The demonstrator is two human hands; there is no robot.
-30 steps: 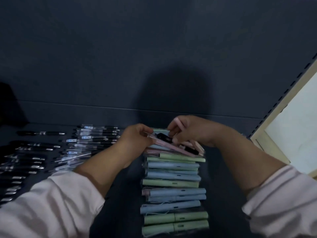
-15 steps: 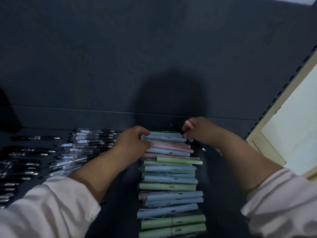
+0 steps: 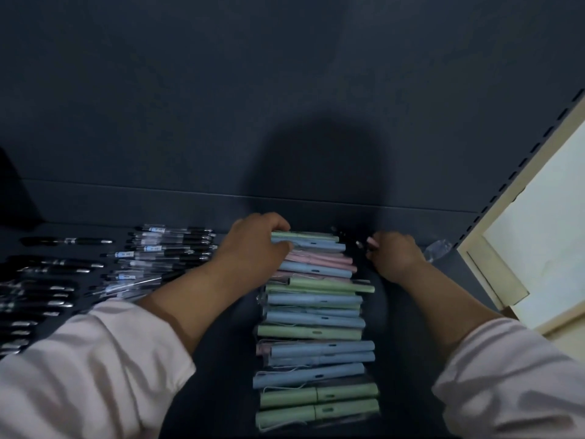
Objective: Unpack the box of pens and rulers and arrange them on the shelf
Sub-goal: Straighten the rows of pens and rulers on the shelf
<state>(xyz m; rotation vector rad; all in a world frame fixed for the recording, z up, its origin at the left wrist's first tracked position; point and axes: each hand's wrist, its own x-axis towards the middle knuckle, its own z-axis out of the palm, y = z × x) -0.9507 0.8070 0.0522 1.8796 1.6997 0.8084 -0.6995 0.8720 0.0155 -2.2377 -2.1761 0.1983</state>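
A row of packaged pastel pens (image 3: 316, 316) in green, blue and pink runs away from me down the dark shelf (image 3: 218, 391). My left hand (image 3: 253, 248) is at the row's far end, its fingers and thumb curled round the left ends of the farthest green and blue pens (image 3: 310, 239). My right hand (image 3: 394, 256) hovers just right of the row's far end with curled fingers. It pinches a thin dark pen (image 3: 348, 237), which is hard to make out against the shelf.
Clear-barrelled pens (image 3: 164, 251) and black pens (image 3: 60, 274) lie in groups on the shelf's left part. A crumpled clear wrapper (image 3: 438, 248) lies at the far right. The dark back panel (image 3: 285, 106) rises behind, and a beige slotted upright (image 3: 512, 198) bounds the right side.
The pink packaged pen held by both hands now lies in the row. My right hand has drawn away to the right with a dark pen, and my left hand has moved to the farthest pens.
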